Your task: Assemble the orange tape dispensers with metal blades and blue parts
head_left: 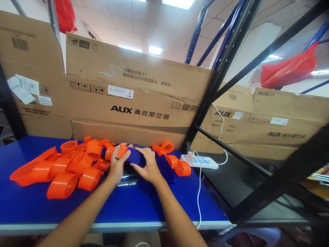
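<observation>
Pinches an orange band (121,151) in the left hand (117,165), thumb laid over its face, well left of the power strip (207,163). Clasps a dark blue strip (135,156) in the right hand (149,165), thumb below and fingers above, stretched across toward the band, also left of the power strip. Seems light and probably soft in the blue part; looks thin, smooth and springy in the orange, so likely to flex rather than break, perhaps a little slippery. Best held, apparently, across the blue faces and by the orange edge, without hard squeezing.

Note a tangled heap of orange loops (61,167) farthest left of the power strip. Find loose orange loops (172,160) just left of the power strip, and a dark blue stack (166,168) slightly farther left, beside the right hand. Cannot identify the silvery pieces (128,183), partly hidden, lower left of the power strip. Mind the white cable (198,192), trailing from the power strip over the worktop (128,210), and the cardboard boxes (144,99) behind, walling off the far side.
</observation>
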`<state>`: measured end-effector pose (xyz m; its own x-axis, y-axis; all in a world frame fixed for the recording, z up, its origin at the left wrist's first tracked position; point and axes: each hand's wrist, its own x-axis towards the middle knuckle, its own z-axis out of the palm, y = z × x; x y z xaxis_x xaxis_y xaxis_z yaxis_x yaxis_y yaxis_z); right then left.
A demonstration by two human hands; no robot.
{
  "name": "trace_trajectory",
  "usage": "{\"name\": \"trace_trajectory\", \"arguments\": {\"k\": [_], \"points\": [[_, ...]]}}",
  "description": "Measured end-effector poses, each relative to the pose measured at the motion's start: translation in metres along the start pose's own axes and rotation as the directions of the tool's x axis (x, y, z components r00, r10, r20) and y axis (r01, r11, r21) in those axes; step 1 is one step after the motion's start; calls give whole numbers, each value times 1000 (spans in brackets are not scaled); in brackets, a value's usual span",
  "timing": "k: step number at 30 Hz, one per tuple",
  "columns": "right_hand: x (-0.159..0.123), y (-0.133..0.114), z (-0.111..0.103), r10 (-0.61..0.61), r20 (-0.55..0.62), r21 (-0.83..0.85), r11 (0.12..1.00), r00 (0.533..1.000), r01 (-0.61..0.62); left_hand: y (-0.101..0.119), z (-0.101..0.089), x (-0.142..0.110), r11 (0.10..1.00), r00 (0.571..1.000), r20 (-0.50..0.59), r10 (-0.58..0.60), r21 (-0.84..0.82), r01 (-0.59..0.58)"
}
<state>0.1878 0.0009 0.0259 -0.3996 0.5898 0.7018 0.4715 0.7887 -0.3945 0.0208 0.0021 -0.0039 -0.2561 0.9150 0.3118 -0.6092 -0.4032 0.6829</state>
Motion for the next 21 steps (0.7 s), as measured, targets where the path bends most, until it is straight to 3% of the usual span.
{"name": "trace_trajectory", "arguments": {"k": [9,21], "points": [[-2,5,5,-101,-16,-85,991,995,99,-1,0,3,999,999,-25,41,-9,-41],[-3,2,6,-94,-9,-95,991,996,93,-2,-1,5,997,997,-38,70,-13,-70]]}}
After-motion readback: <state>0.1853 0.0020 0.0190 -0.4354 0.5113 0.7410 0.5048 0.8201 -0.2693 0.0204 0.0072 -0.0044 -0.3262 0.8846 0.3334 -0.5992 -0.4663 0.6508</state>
